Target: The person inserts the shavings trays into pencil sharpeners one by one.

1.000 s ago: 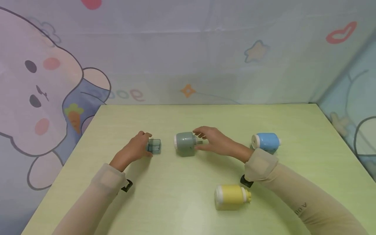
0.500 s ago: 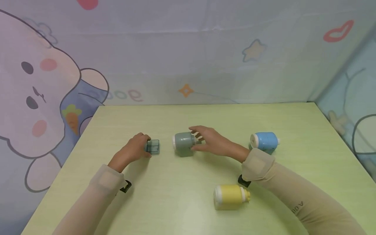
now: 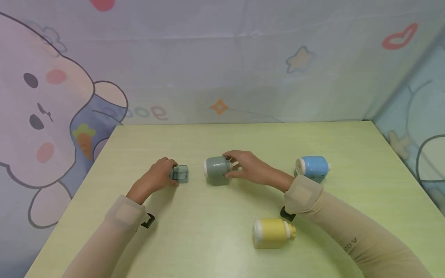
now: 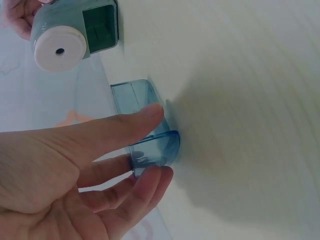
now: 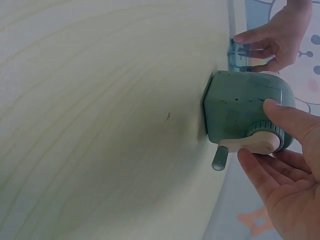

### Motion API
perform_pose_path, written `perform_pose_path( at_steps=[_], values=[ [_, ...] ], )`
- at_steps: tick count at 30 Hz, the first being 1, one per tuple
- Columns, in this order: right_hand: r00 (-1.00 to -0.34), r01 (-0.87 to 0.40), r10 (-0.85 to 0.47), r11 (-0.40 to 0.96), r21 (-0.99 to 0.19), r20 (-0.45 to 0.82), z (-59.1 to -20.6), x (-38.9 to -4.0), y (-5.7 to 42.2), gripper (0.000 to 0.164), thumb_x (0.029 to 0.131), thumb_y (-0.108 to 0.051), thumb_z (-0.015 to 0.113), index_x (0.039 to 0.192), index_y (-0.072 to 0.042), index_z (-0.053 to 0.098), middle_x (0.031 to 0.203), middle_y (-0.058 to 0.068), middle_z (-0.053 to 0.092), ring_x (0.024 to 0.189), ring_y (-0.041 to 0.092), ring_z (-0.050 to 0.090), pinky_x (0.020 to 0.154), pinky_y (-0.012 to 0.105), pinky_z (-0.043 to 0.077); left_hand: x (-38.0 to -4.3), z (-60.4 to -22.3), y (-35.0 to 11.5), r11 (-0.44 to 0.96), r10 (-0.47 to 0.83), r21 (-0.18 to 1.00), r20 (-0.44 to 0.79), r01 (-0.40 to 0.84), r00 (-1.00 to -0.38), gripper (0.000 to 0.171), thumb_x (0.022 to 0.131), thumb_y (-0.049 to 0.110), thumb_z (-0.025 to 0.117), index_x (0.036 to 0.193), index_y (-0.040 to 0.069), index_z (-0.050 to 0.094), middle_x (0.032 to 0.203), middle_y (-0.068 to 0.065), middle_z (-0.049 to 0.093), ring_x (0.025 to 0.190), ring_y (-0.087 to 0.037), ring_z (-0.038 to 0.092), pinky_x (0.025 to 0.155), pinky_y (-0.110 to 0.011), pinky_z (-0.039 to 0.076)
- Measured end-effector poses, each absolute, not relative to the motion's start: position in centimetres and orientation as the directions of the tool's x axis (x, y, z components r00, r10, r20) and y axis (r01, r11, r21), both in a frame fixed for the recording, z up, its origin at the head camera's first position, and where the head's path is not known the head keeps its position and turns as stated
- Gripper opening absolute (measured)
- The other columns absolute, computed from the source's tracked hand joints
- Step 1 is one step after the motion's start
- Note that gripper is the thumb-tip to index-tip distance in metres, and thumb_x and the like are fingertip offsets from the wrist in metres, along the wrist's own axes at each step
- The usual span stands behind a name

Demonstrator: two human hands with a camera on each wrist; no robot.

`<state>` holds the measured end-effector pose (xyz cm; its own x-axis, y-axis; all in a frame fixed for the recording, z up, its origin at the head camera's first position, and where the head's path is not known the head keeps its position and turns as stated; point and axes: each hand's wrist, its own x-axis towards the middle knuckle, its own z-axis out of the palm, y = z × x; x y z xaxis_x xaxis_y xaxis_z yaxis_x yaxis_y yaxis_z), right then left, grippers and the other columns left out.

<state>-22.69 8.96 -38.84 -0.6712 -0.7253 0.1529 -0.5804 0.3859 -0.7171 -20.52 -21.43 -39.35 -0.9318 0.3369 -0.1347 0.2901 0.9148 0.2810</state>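
My left hand [image 3: 157, 176] pinches a clear blue-green shavings drawer [image 3: 181, 173] between thumb and fingers, low over the table at centre left. To its right lies a grey-green crank pencil sharpener [image 3: 216, 166], its white round end facing the drawer. In the left wrist view, an open drawer slot [image 4: 101, 27] shows in the sharpener's side. My right hand [image 3: 253, 168] grips the sharpener's crank end. The right wrist view shows the thumb on its body and the fingers around the cream crank [image 5: 257, 142], whose green knob [image 5: 220, 158] sticks out.
A blue sharpener [image 3: 315, 166] lies at the right, beyond my right wrist. Nearer the front, a yellow sharpener [image 3: 272, 232] lies left of my right forearm. A printed cloth [image 3: 194, 65] hangs behind the pale table [image 3: 194, 239].
The fingers of my right hand have come in from the right onto the green sharpener. My left hand and the drawer stay nearly still; the head view has shifted slightly.
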Motion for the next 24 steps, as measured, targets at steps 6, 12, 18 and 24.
perform_pose_path(
  at_steps=[6, 12, 18, 24],
  values=[
    [-0.665, -0.577, -0.731, 0.370, -0.728, 0.155, -38.9, -22.7, 8.9, 0.058, 0.081, -0.013, 0.069, 0.128, 0.005, 0.041, 0.119, 0.014, 0.050, 0.104, 0.022, 0.050, 0.081, 0.037, 0.047, -20.4, -39.2, -21.3, 0.910, 0.333, 0.300, -0.125, 0.285, -0.934, 0.061, 0.069, 0.019, 0.079, 0.116, -0.008, 0.051, 0.104, -0.019, 0.052, 0.087, -0.025, 0.047, 0.076, -0.043, 0.043],
    [-0.660, -0.579, -0.735, 0.364, -0.730, 0.158, -38.8, -22.7, 9.0, 0.058, 0.080, -0.013, 0.069, 0.127, 0.005, 0.040, 0.119, 0.015, 0.050, 0.104, 0.024, 0.050, 0.082, 0.037, 0.047, -20.3, -39.2, -20.6, 0.903, 0.343, 0.315, -0.126, 0.291, -0.931, 0.062, 0.070, 0.020, 0.079, 0.117, -0.008, 0.050, 0.106, -0.019, 0.052, 0.088, -0.025, 0.047, 0.078, -0.042, 0.043],
    [-0.665, -0.571, -0.731, 0.370, -0.732, 0.150, -38.9, -22.8, 8.9, 0.056, 0.081, -0.013, 0.069, 0.127, 0.004, 0.041, 0.119, 0.014, 0.050, 0.104, 0.023, 0.050, 0.082, 0.036, 0.046, -20.1, -39.3, -19.7, 0.891, 0.371, 0.326, -0.117, 0.317, -0.921, 0.062, 0.070, 0.022, 0.079, 0.117, -0.006, 0.050, 0.108, -0.018, 0.051, 0.091, -0.025, 0.047, 0.080, -0.042, 0.042],
    [-0.671, -0.559, -0.729, 0.375, -0.740, 0.137, -38.9, -22.7, 8.9, 0.057, 0.081, -0.012, 0.069, 0.128, 0.004, 0.041, 0.120, 0.015, 0.050, 0.104, 0.024, 0.050, 0.083, 0.037, 0.046, -20.0, -39.2, -19.0, 0.871, 0.400, 0.348, -0.095, 0.346, -0.912, 0.061, 0.070, 0.024, 0.079, 0.117, -0.004, 0.051, 0.106, -0.016, 0.052, 0.090, -0.024, 0.046, 0.078, -0.042, 0.041]
  ],
)
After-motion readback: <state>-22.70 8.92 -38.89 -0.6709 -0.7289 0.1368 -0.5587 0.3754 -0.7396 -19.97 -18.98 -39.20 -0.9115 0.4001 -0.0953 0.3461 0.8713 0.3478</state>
